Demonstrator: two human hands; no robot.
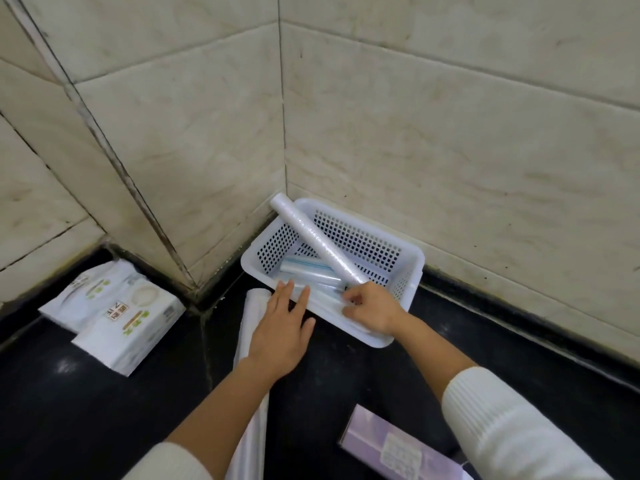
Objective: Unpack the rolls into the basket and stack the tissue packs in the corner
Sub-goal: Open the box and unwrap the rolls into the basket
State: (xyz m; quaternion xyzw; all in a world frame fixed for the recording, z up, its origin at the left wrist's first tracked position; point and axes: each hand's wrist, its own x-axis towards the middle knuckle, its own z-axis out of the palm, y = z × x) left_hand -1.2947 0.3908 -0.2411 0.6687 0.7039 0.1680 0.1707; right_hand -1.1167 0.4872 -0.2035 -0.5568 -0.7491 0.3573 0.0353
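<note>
Nearest the camera, on the dark polished surface, lies a long lilac box (401,448) with a small white label; its print is too blurred to read. Beside it, a long roll in clear film (251,393) runs away from the viewer, partly under the left forearm; it looks light and slick, best gripped around its middle.

Two bare hands with white ribbed sleeves reach forward. The left hand (282,332) is flat, fingers (302,299) spread and holding nothing, its tips resting on the near rim of the basket. The right hand (372,311) has its fingers curled around the lower end of a white roll (317,237), which leans diagonally across the basket with its top end propped over the far left corner. That roll seems stiff and light, its plastic wrap likely slippery, so a grip near the end gives little control.

A white perforated plastic basket (408,268) sits in the corner against the tiled walls. Inside it lie smaller rolls with pale blue stripes (310,270), flat on the bottom.

Off to the left, against the wall, rest two soft white tissue packs (114,320), overlapping and tilted, not neatly stacked. They would squash under pressure, so holding them by the flat sides suits. Their labels show green and brown printed characters, possibly Chinese, not legible.
</note>
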